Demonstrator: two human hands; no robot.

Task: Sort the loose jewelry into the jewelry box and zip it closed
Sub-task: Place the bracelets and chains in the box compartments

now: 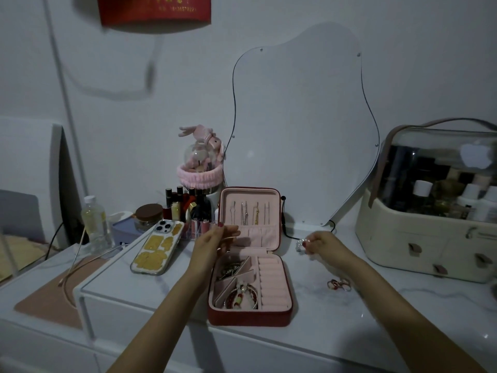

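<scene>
The right hand (321,244) is curled, its fingertips pinching a small pale beaded piece (300,246) that looks like a pearl bracelet or ring; what exactly it is cannot be made out. The hand holds it above the desk (336,313), just to the right of the open jewelry box (250,313) and level with the box's hinge. The left hand (215,242) hovers over the back left corner of the box's tray, in front of the upright lid (251,192); its fingers are loosely bent and reach toward the lid's lower pocket, and whether they pinch anything cannot be told.

The box is red outside and pink inside, and it sits at the front edge of the desk, near the middle. Its lid stands up and carries several thin chains (250,214) hanging in a row. In the tray, the front left compartment holds red and pale bracelets (242,294), the one behind it holds a dark tangle of jewelry (230,270), and the right side is a row of pink ring rolls (271,284).

A few loose rings (339,284) lie on the desk to the right of the box. A phone (158,250) lies face down to the left. A cream cosmetics case (430,238) stands at the right edge.
</scene>
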